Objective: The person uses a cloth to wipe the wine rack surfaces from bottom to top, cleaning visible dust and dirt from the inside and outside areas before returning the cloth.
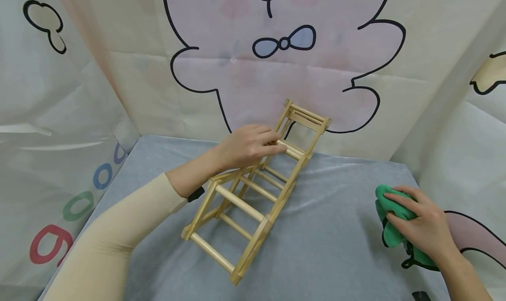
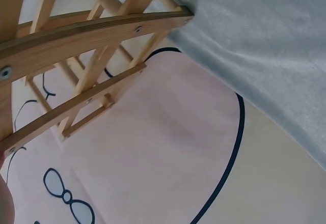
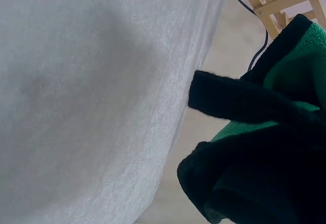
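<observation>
A light wooden folding rack [image 1: 258, 222] with round rungs stands slantwise over the cloth-covered table in the head view. My left hand [image 1: 253, 146] grips its upper part, thumb and fingers at a rail near the middle. In the left wrist view the slatted side of the rack [image 2: 91, 38] fills the upper left, and only a bit of a finger [image 2: 5, 203] shows at the edge. To the right, my right hand [image 1: 424, 219] holds a bunched green cloth [image 1: 395, 211] with dark edging and a loop. The right wrist view shows the cloth's dark strap [image 3: 229, 96] hanging out.
A grey-blue cloth [image 1: 328, 230] covers the table. Behind it hangs a pale backdrop [image 1: 134, 85] with a cartoon animal print, and printed sheets also stand at both sides. A small black object [image 1: 421, 295] lies at the lower right edge.
</observation>
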The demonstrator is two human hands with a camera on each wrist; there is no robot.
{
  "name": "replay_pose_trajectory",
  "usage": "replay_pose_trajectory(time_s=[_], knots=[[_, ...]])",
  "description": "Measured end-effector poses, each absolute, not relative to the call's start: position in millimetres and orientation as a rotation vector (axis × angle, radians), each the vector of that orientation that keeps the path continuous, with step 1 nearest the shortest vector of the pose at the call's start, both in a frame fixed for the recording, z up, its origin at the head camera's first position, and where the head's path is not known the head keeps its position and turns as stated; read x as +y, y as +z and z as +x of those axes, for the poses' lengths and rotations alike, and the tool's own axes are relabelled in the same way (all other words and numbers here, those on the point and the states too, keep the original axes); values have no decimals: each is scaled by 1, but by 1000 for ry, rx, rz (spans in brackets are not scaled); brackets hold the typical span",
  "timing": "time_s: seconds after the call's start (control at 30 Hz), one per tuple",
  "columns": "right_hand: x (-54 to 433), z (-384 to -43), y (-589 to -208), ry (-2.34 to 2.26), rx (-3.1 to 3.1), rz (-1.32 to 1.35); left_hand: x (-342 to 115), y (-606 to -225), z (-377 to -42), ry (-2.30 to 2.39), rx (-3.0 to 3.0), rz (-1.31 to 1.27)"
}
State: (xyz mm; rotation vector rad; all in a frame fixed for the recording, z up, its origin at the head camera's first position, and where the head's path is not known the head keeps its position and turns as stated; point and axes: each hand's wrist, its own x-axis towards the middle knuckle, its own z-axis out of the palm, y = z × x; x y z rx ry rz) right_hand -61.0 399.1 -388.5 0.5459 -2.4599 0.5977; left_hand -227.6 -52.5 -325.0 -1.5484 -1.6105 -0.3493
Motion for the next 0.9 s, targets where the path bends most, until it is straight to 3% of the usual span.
replay_pose_trajectory(time_s=[0.53, 0.9], knots=[[399, -61, -388, 617, -2464, 529, -144, -303, -162, -542, -1913, -1344], [397, -62, -391, 621, -2457, 546, -156, -323, -109, -576, -1851, -1328]])
